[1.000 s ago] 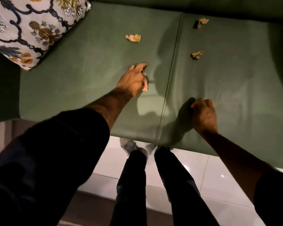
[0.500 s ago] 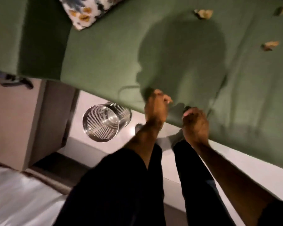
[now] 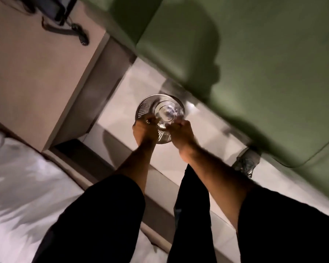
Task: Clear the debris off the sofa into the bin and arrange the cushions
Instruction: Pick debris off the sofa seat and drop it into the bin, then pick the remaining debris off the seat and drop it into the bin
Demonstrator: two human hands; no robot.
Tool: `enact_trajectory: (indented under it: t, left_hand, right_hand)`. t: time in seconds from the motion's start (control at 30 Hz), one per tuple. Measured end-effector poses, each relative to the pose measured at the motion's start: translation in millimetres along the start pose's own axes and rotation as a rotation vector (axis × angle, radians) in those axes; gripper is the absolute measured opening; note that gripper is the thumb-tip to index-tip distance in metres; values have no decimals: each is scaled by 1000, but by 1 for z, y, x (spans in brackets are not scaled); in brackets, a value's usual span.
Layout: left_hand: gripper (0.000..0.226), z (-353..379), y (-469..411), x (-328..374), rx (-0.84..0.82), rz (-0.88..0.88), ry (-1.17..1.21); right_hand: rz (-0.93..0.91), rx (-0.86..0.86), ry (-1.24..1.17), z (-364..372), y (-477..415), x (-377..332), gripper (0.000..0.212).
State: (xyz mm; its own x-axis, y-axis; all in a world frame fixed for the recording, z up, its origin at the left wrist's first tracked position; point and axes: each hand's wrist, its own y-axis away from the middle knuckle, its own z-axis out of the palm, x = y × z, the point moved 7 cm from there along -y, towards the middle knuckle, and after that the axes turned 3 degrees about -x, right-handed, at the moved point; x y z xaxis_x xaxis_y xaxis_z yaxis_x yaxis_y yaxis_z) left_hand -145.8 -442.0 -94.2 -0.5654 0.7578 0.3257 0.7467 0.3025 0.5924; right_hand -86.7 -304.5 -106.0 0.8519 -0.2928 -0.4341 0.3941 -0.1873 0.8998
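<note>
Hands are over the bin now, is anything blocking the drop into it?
Nothing visible does. The left hand and right hand hover directly above the open mouth of the metal bin on the floor. The frame is too blurred to show debris in either hand.

Sofa [image 3: 264, 54]: your view takes in plain olive green, dark shadow across it.
Bin [image 3: 160, 115]: shiny silver metal, fine perforated pattern on its wall.
Floor [image 3: 122, 114]: pale glossy cream where you stand.
Cabinet [image 3: 36, 69]: light beige, plain.
Cable [image 3: 68, 31]: dark grey against that beige.
Bedding [image 3: 17, 186]: white, softly shadowed.
Sleeves [image 3: 103, 215]: yours are black.
Trousers [image 3: 192, 215]: black.
Shoe [image 3: 245, 164]: grey, blurred.
</note>
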Motion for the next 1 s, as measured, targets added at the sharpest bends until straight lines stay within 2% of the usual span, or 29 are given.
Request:
enact_trajectory:
  t: [0.1, 0.23, 0.33, 0.43, 0.57, 0.63, 0.7, 0.73, 0.8, 0.9, 1.0]
  left_hand:
    - [30, -4, -6, -6, -5, -15, 3]
    - [37, -10, 0, -7, -15, 14, -49]
    - [36, -4, 19, 16, -82, 174, -170]
    - [25, 13, 47, 54, -184, 392, -272]
    - [24, 55, 108, 156, -331, 925, -391]
    - [30, 85, 138, 217, -429, 1104, -365]
    - [32, 118, 157, 281, -515, 1158, -342]
    - [31, 136, 164, 316, -501, 1186, -339]
    - [37, 171, 169, 385, -372, 1228, -372]
    - [53, 219, 164, 470, -233, 1246, -480]
    - [57, 262, 156, 516, -211, 1255, -622]
  right_hand:
    - [22, -30, -203, 11, -9, 3, 46]
    - [77, 8, 47, -16, -7, 24, 61]
    - [45, 50, 134, -48, 3, 23, 61]
    - [-130, 168, 128, -101, 24, 1, 58]
    - [-444, 432, 283, -228, 57, -40, 52]
    - [-504, 603, 368, -305, 66, -65, 49]
    - [-535, 793, 431, -384, 67, -93, 51]
    - [-517, 874, 457, -425, 63, -105, 55]
    - [-421, 966, 490, -500, 47, -125, 62]
    - [-331, 962, 674, -568, 14, -146, 61]
    - [-280, 807, 805, -592, -20, -144, 54]
